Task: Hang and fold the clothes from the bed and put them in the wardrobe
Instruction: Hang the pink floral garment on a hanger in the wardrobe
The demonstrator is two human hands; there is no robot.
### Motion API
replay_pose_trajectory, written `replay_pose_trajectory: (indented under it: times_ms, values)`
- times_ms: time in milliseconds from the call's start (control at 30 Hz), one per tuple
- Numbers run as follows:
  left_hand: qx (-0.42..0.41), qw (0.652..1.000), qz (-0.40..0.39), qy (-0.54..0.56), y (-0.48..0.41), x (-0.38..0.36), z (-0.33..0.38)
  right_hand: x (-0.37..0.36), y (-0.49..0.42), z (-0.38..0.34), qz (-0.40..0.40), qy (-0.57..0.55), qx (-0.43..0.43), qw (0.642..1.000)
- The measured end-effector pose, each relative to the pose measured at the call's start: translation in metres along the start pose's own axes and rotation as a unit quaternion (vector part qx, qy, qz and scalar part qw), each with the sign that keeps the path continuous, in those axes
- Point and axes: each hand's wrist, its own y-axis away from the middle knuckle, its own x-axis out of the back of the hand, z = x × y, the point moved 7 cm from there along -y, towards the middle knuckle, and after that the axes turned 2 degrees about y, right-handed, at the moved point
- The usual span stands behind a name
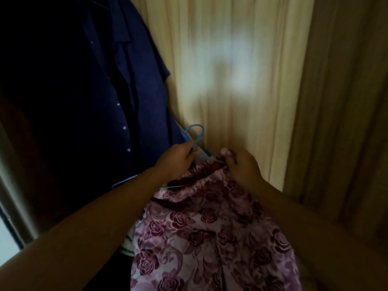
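1. We take the cream curtain as our landmark. It hangs in folds across the upper middle and right, with a pale patch of light on it.
2. Left of the curtain hangs a navy button-front shirt, its sleeve overlapping the curtain's edge.
3. Below the curtain hangs the rose-patterned garment, its gathered top edge raised to the hands.
4. Before the curtain's lower folds, our right hand pinches that top edge with curled fingers.
5. At the curtain's lower left, our left hand grips the hanger just under its hook.
6. The blue wire hanger shows its hook against the curtain, and one wire crosses the garment's opening.
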Motion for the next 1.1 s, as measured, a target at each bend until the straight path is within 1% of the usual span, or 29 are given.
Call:
replay_pose_trajectory:
  times_ms: [33,67,167,200,267,300,333,367,400,433,500,533,567,600,633,667,733,800,900,933,1000,1100]
  values:
    - [-0.007,1.0,0.01,0.02,-0.005,-0.005,0.003,0.005,-0.005,-0.015,0.011,0.02,0.048,0.999]
    - [-0.015,0.999,0.021,0.037,-0.01,-0.009,0.006,0.008,-0.01,-0.029,0.01,0.04,0.079,0.996]
    - [-0.018,0.995,0.058,0.078,-0.021,-0.013,0.01,0.012,-0.013,-0.049,-0.006,0.082,0.142,0.986]
    - [-0.017,0.993,0.066,0.095,-0.024,-0.013,0.008,0.012,-0.012,-0.043,-0.012,0.109,0.142,0.984]
    - [-0.01,0.987,0.075,0.141,-0.03,-0.014,0.003,0.008,-0.006,-0.02,-0.037,0.2,0.103,0.974]
    - [-0.008,0.983,0.078,0.164,-0.033,-0.015,-0.001,0.006,-0.003,-0.01,-0.051,0.23,0.087,0.968]
    - [-0.012,0.982,0.08,0.17,-0.035,-0.016,0.0,0.003,0.0,-0.003,-0.065,0.235,0.076,0.967]
    - [-0.028,0.982,0.08,0.167,-0.035,-0.019,0.003,0.003,0.002,0.0,-0.074,0.212,0.067,0.972]
    - [-0.044,0.985,0.08,0.147,-0.034,-0.02,0.006,0.003,0.002,0.002,-0.075,0.164,0.064,0.981]
    - [-0.072,0.986,0.099,0.116,-0.033,-0.021,0.009,0.004,0.002,0.004,-0.076,0.125,0.065,0.987]
    - [-0.128,0.975,0.182,0.009,-0.023,-0.021,0.013,0.007,-0.001,0.011,-0.066,0.104,0.067,0.99]
    - [-0.166,0.964,0.205,-0.031,-0.013,-0.025,0.017,0.01,-0.002,0.016,-0.061,0.101,0.059,0.991]
    - [-0.215,0.952,0.209,-0.057,-0.002,-0.034,0.018,0.014,-0.003,0.021,-0.057,0.095,0.045,0.993]
    - [-0.257,0.946,0.187,-0.068,0.01,-0.046,0.018,0.017,-0.005,0.026,-0.051,0.088,0.027,0.994]
    - [-0.277,0.946,0.153,-0.069,0.02,-0.06,0.01,0.02,-0.006,0.032,-0.051,0.08,0.007,0.995]
    - [-0.26,0.957,0.107,-0.063,0.025,-0.075,-0.003,0.024,-0.007,0.035,-0.05,0.071,-0.009,0.996]
    - [-0.195,0.978,0.036,-0.061,0.029,-0.094,-0.032,0.031,-0.008,0.036,-0.048,0.052,-0.026,0.997]
    - [-0.14,0.986,0.005,-0.092,0.03,-0.1,-0.051,0.038,-0.006,0.035,-0.049,0.057,-0.032,0.997]
    - [-0.1,0.973,0.036,-0.207,0.033,-0.083,-0.064,0.057,-0.002,0.042,-0.021,0.071,-0.054,0.996]
    - [-0.088,0.97,0.038,-0.224,0.036,-0.077,-0.07,0.065,-0.001,0.045,-0.007,0.078,-0.059,0.995]
    - [-0.049,0.979,0.034,-0.193,0.04,-0.067,-0.088,0.084,0.003,0.053,0.014,0.114,-0.062,0.991]
    - [0.023,0.994,0.061,-0.091,0.042,-0.047,-0.109,0.106,0.013,0.067,0.007,0.146,-0.068,0.987]
